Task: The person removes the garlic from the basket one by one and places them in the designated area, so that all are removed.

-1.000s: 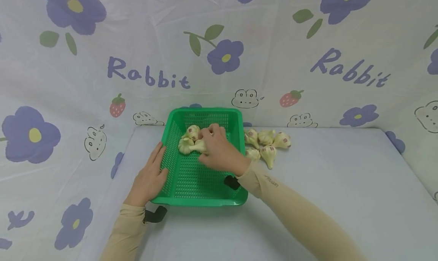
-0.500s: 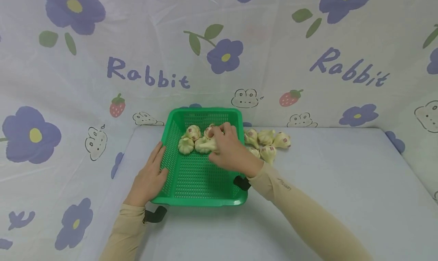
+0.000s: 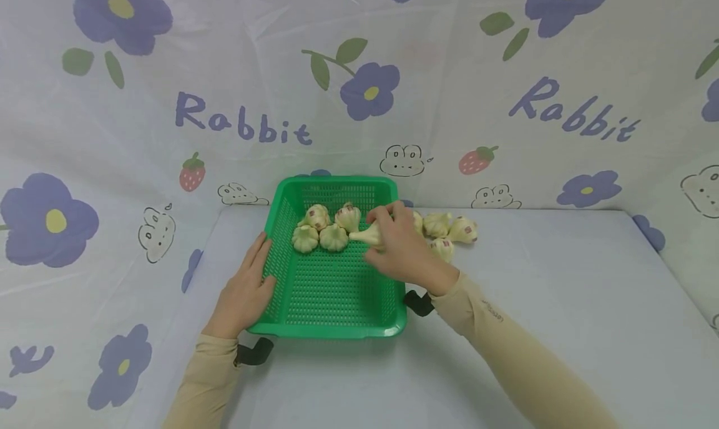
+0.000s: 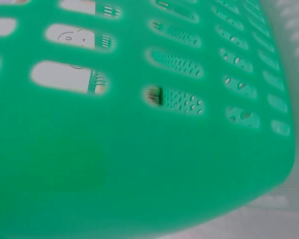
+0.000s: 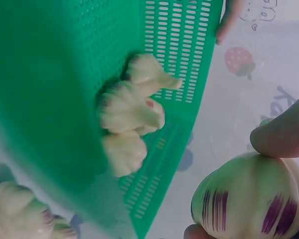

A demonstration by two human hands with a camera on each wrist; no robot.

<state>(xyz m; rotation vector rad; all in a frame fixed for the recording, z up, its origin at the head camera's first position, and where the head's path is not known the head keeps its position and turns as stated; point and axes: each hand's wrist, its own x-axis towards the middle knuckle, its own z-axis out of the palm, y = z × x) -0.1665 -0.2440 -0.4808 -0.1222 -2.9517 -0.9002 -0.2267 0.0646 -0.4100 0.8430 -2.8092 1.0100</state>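
A green perforated basket point(image 3: 330, 332) stands on the table. My left hand point(image 3: 240, 295) rests at its left rim with fingers straight. In the right wrist view, a fingertip point(image 5: 229, 21) shows outside that rim. My right hand point(image 3: 407, 245) holds a garlic bulb point(image 3: 369, 235) by its round body over the basket's right side, the stem pointing left. Purple streaks mark this bulb close up in the right wrist view, between thumb and fingers. Several other garlic bulbs point(image 3: 334, 237) lie grouped at the back of the basket. The left wrist view is filled by the slotted basket wall point(image 4: 124, 164).
More garlic bulbs point(image 3: 463, 230) lie on the white table point(image 3: 562, 291) just right of the basket, partly hidden by my right hand. Behind the table hangs a cloth point(image 3: 449, 73) printed with flowers and rabbits.
My right hand has moved right from the bulbs inside the basket to the right rim, carrying its garlic bulb along and uncovering those behind. My left hand has stayed put.
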